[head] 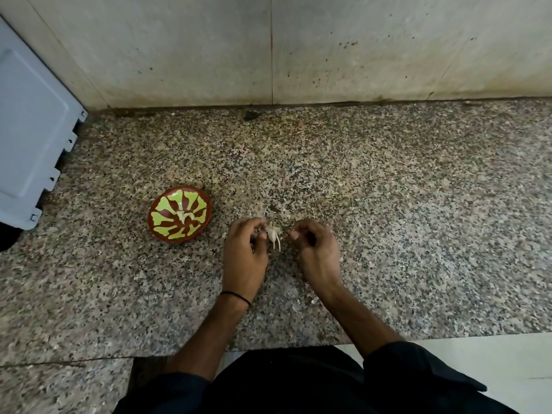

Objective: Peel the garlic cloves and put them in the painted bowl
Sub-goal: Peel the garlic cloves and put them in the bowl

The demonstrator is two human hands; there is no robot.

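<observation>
Garlic clove [271, 234] pinched in the fingers [260, 234] of the left hand [245, 254], held just above the speckled worktop [388, 204], with loose strips of skin [277, 244] hanging down from it. Right hand [315, 249] just beside it, fingers curled closed with thumb against forefinger; looks pinched on a scrap of peel but too small to tell for sure. Step in hand, as judged: stripping the skin, partly done since strips dangle but stay attached. To do it well: keep the left grip firm on the clove body, not on the skin, so the peel can slide off; right fingers should catch the hanging strips near where they join the clove and pull away along its length, then turn the clove to check the hidden side. Risk: papery bits stick to fingertips and travel with the clove. Painted bowl [179, 215], red-brown with yellow-green pattern, sits on the worktop well left of the hands; a few pale peeled cloves [185, 216] already lie at its centre, so the task is underway. Skin flakes [315, 300] lie on the worktop near the right wrist; keep those out of the bowl. Pale appliance panel [33, 138] at far left, clear of the work.
</observation>
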